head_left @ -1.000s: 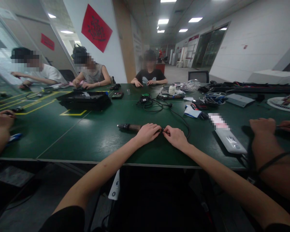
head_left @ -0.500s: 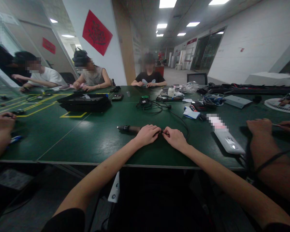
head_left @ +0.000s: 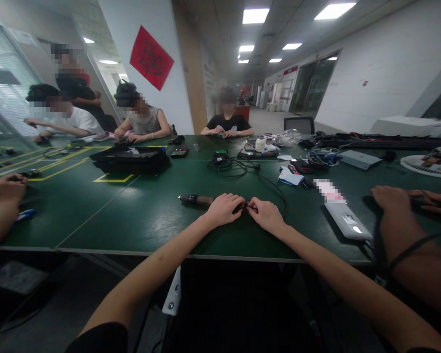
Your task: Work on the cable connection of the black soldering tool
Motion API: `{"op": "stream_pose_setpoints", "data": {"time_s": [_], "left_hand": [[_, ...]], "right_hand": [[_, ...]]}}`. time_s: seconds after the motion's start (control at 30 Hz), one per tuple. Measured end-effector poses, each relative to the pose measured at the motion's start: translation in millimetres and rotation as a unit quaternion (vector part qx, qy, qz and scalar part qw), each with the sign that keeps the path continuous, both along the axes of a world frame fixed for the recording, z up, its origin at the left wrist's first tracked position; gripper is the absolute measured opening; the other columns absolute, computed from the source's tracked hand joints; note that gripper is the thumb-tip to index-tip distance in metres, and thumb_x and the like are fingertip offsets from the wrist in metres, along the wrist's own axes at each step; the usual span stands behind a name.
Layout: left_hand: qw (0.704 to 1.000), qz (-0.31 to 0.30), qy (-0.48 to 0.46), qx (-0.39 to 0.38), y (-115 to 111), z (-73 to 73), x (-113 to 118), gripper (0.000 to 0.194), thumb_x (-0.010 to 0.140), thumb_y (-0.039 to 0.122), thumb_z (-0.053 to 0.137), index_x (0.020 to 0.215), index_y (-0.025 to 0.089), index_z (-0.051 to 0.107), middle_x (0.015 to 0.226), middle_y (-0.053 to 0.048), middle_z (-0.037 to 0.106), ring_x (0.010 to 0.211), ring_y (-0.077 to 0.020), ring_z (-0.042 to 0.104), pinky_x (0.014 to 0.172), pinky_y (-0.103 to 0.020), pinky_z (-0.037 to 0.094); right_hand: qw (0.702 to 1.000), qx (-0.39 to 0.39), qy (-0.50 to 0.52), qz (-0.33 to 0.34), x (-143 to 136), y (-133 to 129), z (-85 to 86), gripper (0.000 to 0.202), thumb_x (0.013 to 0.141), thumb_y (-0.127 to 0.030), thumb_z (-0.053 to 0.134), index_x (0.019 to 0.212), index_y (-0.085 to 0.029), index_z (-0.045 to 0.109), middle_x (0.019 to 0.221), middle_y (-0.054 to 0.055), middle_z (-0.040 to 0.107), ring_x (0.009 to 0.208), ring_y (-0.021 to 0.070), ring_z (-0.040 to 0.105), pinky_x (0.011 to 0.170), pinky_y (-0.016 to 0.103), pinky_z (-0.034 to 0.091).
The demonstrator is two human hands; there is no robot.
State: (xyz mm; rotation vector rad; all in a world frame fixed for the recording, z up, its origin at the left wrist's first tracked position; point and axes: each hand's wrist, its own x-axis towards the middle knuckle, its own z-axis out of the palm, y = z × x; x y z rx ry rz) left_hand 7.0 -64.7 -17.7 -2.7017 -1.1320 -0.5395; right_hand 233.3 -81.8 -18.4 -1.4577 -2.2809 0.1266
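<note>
An electric screwdriver [head_left: 202, 200] with a black nose and brownish body lies on the green table, its tip pointing left. My left hand [head_left: 226, 208] is closed around its rear part, hiding that end. Just to the right, my right hand [head_left: 266, 214] pinches the end of a black cable [head_left: 285, 196] at the back of the screwdriver. The fingertips of both hands nearly meet there. Whether the cable end is seated in the screwdriver I cannot tell. From my right hand the cable curves away to a loose coil [head_left: 230, 168] farther back.
A black tray [head_left: 130, 164] stands at the back left. To the right lie a white power bank-like device [head_left: 347, 220], a blue-white packet [head_left: 291, 176] and bundled wires [head_left: 321, 157]. Co-workers' hands [head_left: 393, 201] work at the right and left edges; other people sit across the table [head_left: 161, 230].
My hands stay at the screwdriver's rear, the right fingers shifting slightly at the cable end. The view tilts up a little. At the far left, a standing person shows more fully.
</note>
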Motion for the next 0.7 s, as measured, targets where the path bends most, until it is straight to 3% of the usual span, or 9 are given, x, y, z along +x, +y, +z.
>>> {"op": "stream_pose_setpoints", "data": {"time_s": [0.4,0.5,0.6,0.7], "left_hand": [[0.999,0.009,-0.023,-0.027,-1,1.7,0,0.017,0.103,0.032,0.055,0.113,0.023,0.064,0.108,-0.005,0.071,0.101,-0.0227,0.065,0.091,-0.038,0.048],[0.996,0.008,-0.067,-0.052,-6,13.1,3,0.015,0.101,0.033,0.059,0.110,0.022,0.065,0.107,-0.005,0.072,0.101,-0.0227,0.065,0.092,-0.038,0.050],[0.981,-0.023,-0.185,-0.049,-42,41.8,6,0.011,0.101,0.027,0.058,0.105,0.022,0.067,0.107,-0.004,0.072,0.104,-0.0220,0.065,0.095,-0.039,0.051],[0.925,-0.092,-0.362,-0.060,-106,76.8,3,0.015,0.104,0.027,0.055,0.107,0.022,0.068,0.095,-0.003,0.071,0.087,-0.0181,0.065,0.081,-0.035,0.054]], "right_hand": [[1.000,0.002,0.001,-0.004,-1,0,0.0,0.010,0.101,-0.034,0.062,0.105,-0.026,0.067,0.092,0.000,0.076,0.079,0.0173,0.067,0.064,0.027,0.034],[1.000,0.000,-0.003,-0.007,-1,0,0.5,0.011,0.102,-0.034,0.061,0.106,-0.026,0.067,0.091,0.001,0.076,0.078,0.0177,0.067,0.064,0.027,0.034],[1.000,-0.005,0.000,-0.008,-1,-2,2.2,0.012,0.102,-0.035,0.060,0.107,-0.025,0.066,0.093,0.001,0.076,0.079,0.0176,0.068,0.064,0.027,0.035],[1.000,-0.013,0.003,0.003,-1,-3,4.3,0.012,0.102,-0.035,0.061,0.107,-0.026,0.066,0.092,0.001,0.076,0.081,0.0177,0.068,0.065,0.026,0.035]]}}
